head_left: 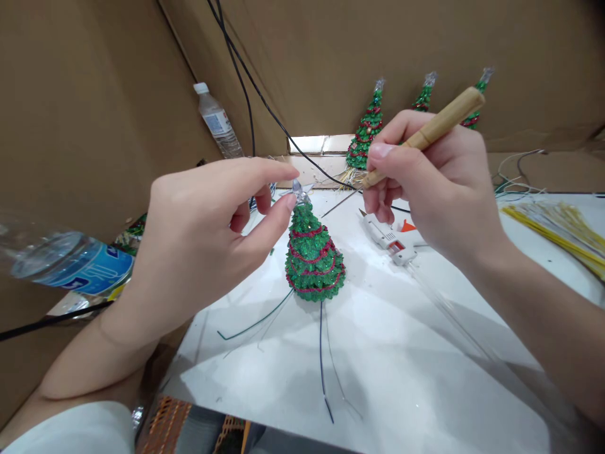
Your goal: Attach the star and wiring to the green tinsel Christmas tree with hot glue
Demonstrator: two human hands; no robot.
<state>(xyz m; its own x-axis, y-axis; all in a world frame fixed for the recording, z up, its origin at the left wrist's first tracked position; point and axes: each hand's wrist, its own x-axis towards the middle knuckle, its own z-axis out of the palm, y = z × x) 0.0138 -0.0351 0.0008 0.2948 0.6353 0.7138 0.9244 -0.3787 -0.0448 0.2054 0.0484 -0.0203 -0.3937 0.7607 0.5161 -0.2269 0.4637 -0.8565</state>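
Wooden handle, right hand aloft

From where I stood, a plain, pale sleeve, close to white with a faint cool tint, showed at the near left, its smooth fabric ending in a softly curved edge. The left forearm and left hand were bare, and so were the right forearm and right hand. The right thumbnail looked smooth and rounded.

Left hand: thumb, forefinger nearly pinched | right hand: fingers curled, palm inward
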